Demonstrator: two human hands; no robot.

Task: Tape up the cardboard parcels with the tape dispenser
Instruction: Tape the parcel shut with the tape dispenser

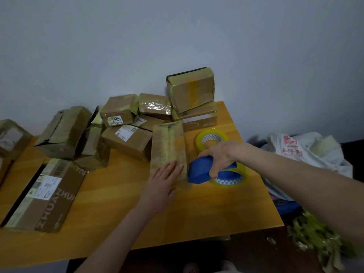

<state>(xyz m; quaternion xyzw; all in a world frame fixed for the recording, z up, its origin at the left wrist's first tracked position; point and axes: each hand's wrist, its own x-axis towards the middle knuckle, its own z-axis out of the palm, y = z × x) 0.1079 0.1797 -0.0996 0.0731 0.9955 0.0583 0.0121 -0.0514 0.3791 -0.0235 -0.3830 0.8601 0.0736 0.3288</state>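
My left hand (167,174) lies flat, fingers spread, pressing the long parcel's (169,142) near end. My right hand (218,156) curls its fingers round the blue tape dispenser (198,173), tight against that parcel's right side. Two tape rolls: one loaded, one spare roll (211,138) behind. Roughly ten more parcels (128,140) crowd the wall side; the table (197,213) lies bare towards me.

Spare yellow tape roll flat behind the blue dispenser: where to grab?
From above: the yellow tape roll lies flat on the wooden table, core up. Pinch the ring wall at its far rim, finger in the core, thumb outside; the long taped parcel crowds its left, the right hand on the blue dispenser hides its near edge.
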